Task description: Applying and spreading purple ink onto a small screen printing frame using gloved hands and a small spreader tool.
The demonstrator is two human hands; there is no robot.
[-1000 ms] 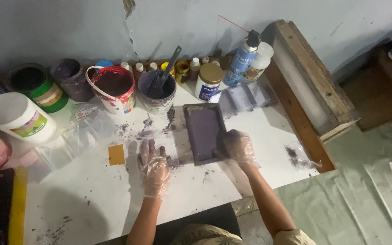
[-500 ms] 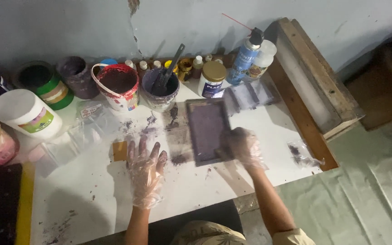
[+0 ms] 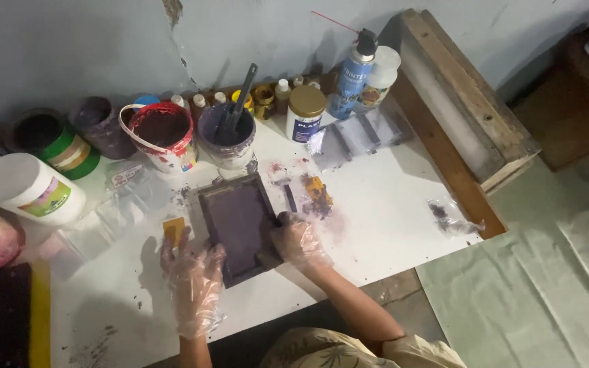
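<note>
A small wooden screen frame (image 3: 236, 221) coated with purple ink lies flat on the white table (image 3: 383, 197). Both hands wear clear plastic gloves. My right hand (image 3: 298, 242) grips the frame's right edge. My left hand (image 3: 192, 279) lies with fingers spread at the frame's lower left corner, its thumb against the frame. Just beyond its fingertips sits a small yellow card (image 3: 174, 230). To the right of the frame, a yellow smear (image 3: 316, 191) and purple stains mark the table.
Along the wall stand a red-rimmed bucket (image 3: 161, 133), a grey tub with a brush (image 3: 230, 129), a white jar (image 3: 28, 191), a green-banded tub (image 3: 52, 140), a gold-lidded jar (image 3: 306, 112) and a blue spray can (image 3: 352, 78). A large wooden frame (image 3: 458, 102) leans at right.
The small frame has slid left and toward me, ending beside the yellow card and uncovering the stained spot. My left hand moved from flat on the table to the frame's corner.
</note>
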